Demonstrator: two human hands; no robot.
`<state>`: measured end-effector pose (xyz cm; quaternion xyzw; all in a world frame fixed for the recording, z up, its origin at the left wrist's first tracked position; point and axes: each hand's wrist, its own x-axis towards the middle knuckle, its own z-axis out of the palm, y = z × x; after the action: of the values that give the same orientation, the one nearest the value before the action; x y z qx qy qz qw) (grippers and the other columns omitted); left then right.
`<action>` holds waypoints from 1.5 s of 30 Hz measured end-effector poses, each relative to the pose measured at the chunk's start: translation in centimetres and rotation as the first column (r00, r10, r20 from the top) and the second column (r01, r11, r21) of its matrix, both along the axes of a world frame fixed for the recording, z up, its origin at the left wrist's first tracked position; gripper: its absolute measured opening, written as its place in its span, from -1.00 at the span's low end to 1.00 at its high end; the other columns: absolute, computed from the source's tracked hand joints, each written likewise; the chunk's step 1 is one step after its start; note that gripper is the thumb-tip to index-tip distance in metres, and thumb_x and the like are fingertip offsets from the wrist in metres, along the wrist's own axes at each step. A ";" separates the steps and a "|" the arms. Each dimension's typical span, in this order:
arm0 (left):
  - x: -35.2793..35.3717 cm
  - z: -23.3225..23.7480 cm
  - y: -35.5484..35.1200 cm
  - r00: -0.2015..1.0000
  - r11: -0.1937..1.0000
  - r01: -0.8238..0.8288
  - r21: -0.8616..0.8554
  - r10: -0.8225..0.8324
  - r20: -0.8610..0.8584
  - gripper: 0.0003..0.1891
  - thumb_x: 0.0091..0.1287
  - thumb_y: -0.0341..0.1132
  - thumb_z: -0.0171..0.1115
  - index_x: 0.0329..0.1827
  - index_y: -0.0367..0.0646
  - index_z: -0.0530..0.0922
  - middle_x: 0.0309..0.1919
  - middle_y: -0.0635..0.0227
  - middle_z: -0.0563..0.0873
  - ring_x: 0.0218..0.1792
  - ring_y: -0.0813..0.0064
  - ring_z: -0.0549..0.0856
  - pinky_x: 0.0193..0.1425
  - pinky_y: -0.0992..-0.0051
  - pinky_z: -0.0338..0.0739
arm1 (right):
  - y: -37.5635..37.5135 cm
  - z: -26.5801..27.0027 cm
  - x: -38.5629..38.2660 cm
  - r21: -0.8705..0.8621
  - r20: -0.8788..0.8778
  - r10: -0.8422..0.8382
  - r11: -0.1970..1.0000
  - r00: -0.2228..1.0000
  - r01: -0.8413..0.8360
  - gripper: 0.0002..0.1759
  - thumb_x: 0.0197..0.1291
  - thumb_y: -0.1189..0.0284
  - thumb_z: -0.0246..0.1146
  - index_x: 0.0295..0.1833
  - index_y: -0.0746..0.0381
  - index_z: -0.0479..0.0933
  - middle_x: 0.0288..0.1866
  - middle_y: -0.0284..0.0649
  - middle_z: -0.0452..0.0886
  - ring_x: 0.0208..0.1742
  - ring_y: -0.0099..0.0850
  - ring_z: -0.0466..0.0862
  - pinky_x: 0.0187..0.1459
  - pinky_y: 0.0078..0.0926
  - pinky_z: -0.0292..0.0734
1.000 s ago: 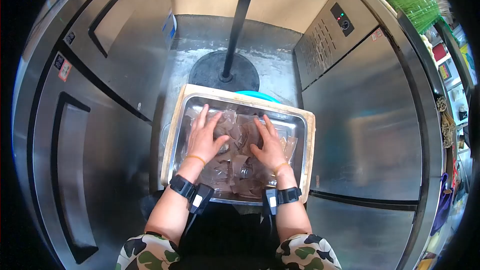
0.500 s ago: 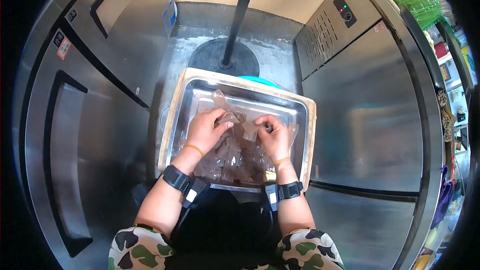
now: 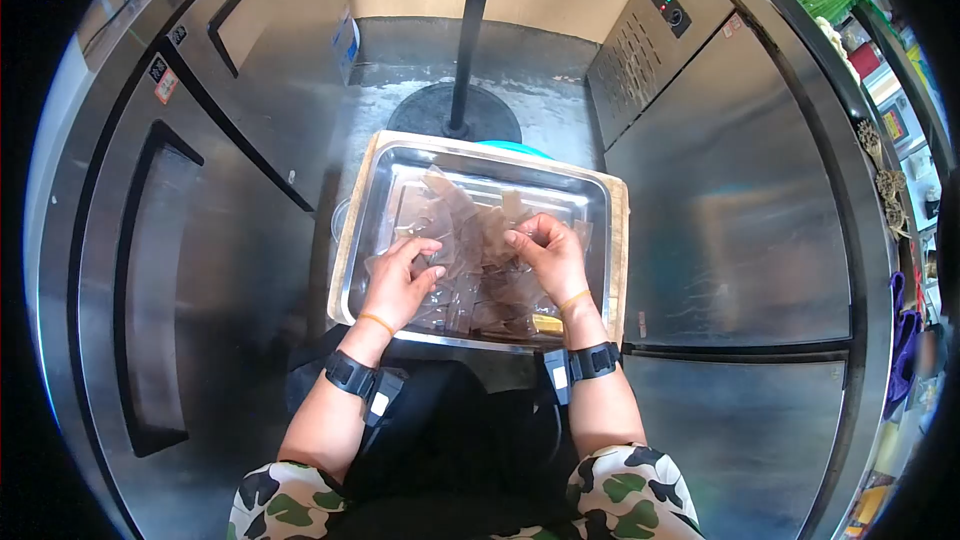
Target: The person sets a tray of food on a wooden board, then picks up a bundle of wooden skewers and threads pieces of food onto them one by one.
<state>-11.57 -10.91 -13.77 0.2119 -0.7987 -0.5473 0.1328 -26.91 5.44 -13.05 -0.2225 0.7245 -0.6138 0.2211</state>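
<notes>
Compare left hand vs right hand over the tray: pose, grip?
The left hand lies on the translucent sheets toward the left side of the tray, fingers loosely curled. The right hand is toward the right side, its fingertips bunched in a pinch on a sheet's edge. Whether the left hand actually grips is unclear. Both are bare, with a yellow band and a black strap at the wrist.

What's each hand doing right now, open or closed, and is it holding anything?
Left hand: closed, fingers curled on translucent brown pieces in the metal tray.
Right hand: closed, pinching one of those pieces.
</notes>
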 end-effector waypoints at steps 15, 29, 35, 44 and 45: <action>0.4 1.1 0.7 0.867 0.767 0.355 -0.534 -0.058 0.494 -0.02 -0.26 -0.38 0.53 0.35 0.20 0.24 0.25 0.14 0.30 0.21 0.10 0.34 0.19 0.26 0.43 | 2.7 0.8 4.8 0.788 -0.313 0.508 0.610 0.802 -0.079 0.04 -0.28 0.36 0.49 0.40 -0.07 0.13 0.39 0.09 0.09 0.31 0.20 0.20 0.23 -0.18 0.34; -3.9 -2.2 -1.5 0.997 0.993 -0.045 -0.113 0.038 -0.068 -0.86 0.19 -0.48 0.22 -0.20 -0.30 0.59 -0.34 0.23 0.72 -0.32 0.50 0.67 -0.22 0.56 0.52 | 1.7 0.6 -0.6 0.329 -0.356 0.048 0.941 0.933 0.077 -0.58 -0.13 0.67 0.18 -0.04 0.25 0.55 -0.09 -0.03 0.61 -0.06 -0.10 0.61 -0.01 -0.36 0.50; -2.6 0.2 -2.6 1.000 0.978 0.006 -0.210 -0.005 0.006 -0.87 0.20 -0.42 0.24 -0.24 -0.29 0.59 -0.42 0.22 0.67 -0.35 0.41 0.67 -0.24 0.54 0.50 | 3.7 0.1 -2.0 0.437 -0.575 0.084 0.873 0.814 0.219 -0.71 -0.02 0.30 0.36 -0.19 0.21 0.63 0.02 -0.14 0.58 0.09 -0.13 0.47 0.15 -0.30 0.35; -2.5 0.1 -1.0 0.970 0.807 0.242 -0.538 -0.208 0.124 -0.41 -0.03 -0.52 0.27 0.15 0.08 0.47 0.19 0.31 0.45 0.18 0.20 0.41 0.29 0.30 0.31 | 1.5 -1.5 0.3 0.740 -0.443 0.379 0.666 0.812 0.093 -0.43 -0.14 0.53 0.35 0.10 0.04 0.46 -0.04 -0.09 0.56 0.08 -0.09 0.49 0.11 -0.26 0.40; -2.6 -0.3 -0.3 0.960 0.796 0.280 -0.536 -0.234 0.154 -0.41 -0.03 -0.53 0.27 0.15 0.09 0.47 0.19 0.32 0.44 0.18 0.20 0.40 0.28 0.29 0.32 | 1.4 -2.1 -0.1 0.740 -0.438 0.371 0.666 0.819 0.095 -0.47 -0.12 0.51 0.34 0.08 0.06 0.47 -0.07 -0.07 0.57 0.03 -0.08 0.53 0.06 -0.24 0.43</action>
<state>-14.20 -11.16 -14.04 0.0757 -0.9483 -0.2973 0.0810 -26.98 6.79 -15.15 -0.3397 0.9194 -0.1584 0.1192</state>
